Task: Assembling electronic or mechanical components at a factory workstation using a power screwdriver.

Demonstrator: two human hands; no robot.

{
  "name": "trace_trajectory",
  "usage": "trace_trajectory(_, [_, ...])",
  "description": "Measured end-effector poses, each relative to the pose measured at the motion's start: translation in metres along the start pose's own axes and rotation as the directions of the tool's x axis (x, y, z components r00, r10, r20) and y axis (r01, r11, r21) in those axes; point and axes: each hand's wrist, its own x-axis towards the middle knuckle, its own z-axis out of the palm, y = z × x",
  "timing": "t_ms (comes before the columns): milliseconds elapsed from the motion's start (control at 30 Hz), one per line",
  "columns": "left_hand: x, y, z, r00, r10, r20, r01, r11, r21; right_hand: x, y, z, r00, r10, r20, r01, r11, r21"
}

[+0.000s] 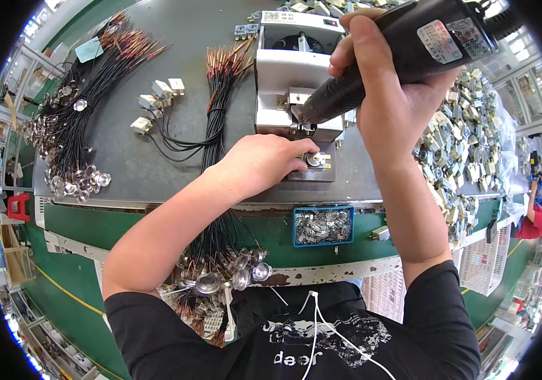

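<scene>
My right hand [390, 104] is wrapped round a thick black electric screwdriver [410, 41], which slants down to the left. Its nose meets the front of a silver metal fixture [278, 79], beside a small white block [299, 96] seated there. Just in front of the fixture, my left hand [259, 166] has its thumb and forefinger closed on a small round-topped metal part with pale terminals [315, 159]. That part rests at the fixture's flat base plate [309, 177]; my fingertips hide its left side.
Black wire bundles [215, 120] with copper-coloured ends lie left of the fixture, near several white connector blocks [141, 125]. Another bundle [90, 95] with round metal caps lies farther left. A blue tray [295, 237] of metal pieces hangs at the front edge. Loose switch-like parts [458, 136] are heaped right.
</scene>
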Motion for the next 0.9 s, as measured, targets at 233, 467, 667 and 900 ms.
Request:
trace_trajectory(233, [0.0, 0.003, -0.001, 1.0, -0.007, 0.011, 0.007, 1.0, 0.016, -0.001, 0.002, 0.0, 0.92, 0.321, -0.224, -0.391, 0.793, -0.467])
trace_trajectory(467, [-0.003, -0.002, 0.0, 1.0, 0.01, -0.025, -0.01, 1.0, -0.007, 0.035, -0.031, 0.017, 0.52, 0.811, -0.269, -0.795, 0.343, -0.501])
trace_trajectory(667, [-0.008, -0.01, 0.01, 0.976, 0.126, -0.178, -0.109, 0.989, 0.102, 0.014, -0.022, 0.039, 0.6, 0.638, -0.484, -0.794, 0.398, -0.46])
trace_trajectory(900, [-0.01, -0.012, 0.014, 0.985, 0.076, -0.158, -0.071, 0.997, 0.036, 0.012, -0.069, 0.032, 0.608, 0.622, -0.493, -0.771, 0.314, -0.555])
